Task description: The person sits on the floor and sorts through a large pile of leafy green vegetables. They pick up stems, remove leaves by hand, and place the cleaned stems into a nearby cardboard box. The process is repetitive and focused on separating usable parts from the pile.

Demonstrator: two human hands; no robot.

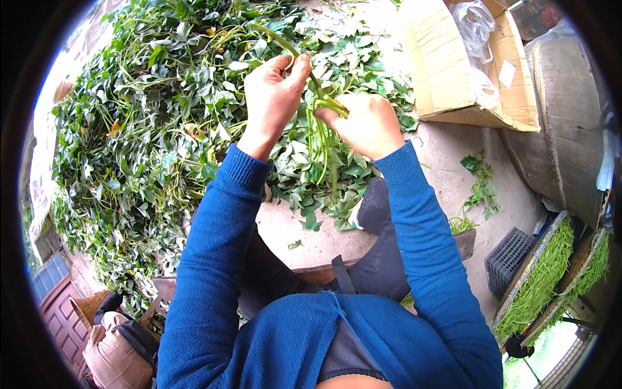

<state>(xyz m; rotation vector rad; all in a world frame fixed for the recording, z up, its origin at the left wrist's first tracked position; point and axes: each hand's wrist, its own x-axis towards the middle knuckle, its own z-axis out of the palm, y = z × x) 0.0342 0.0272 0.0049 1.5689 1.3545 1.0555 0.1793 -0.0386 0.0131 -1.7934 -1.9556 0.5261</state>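
Note:
A thick green vine stem (315, 80) runs between my two hands, up and away to the left. My left hand (276, 90) pinches its upper stretch between thumb and fingertips. Lower and to the right, my right hand (367, 121) is closed on a cluster of thin green leaf stalks (318, 146), which hang down over the leaves. Just beneath both hands lie loose lobed green leaves (301, 170). A large heap of leafy vines (160, 102) spreads to the left, with a few yellowed leaves in it.
An open cardboard box (432, 63) holding clear plastic bags stands at the upper right. Two round trays of green stalks (539, 282) and a dark plastic basket (508, 260) are at the right. A leafy sprig (481, 189) lies on the floor. Another person in pink (116, 345) is at lower left.

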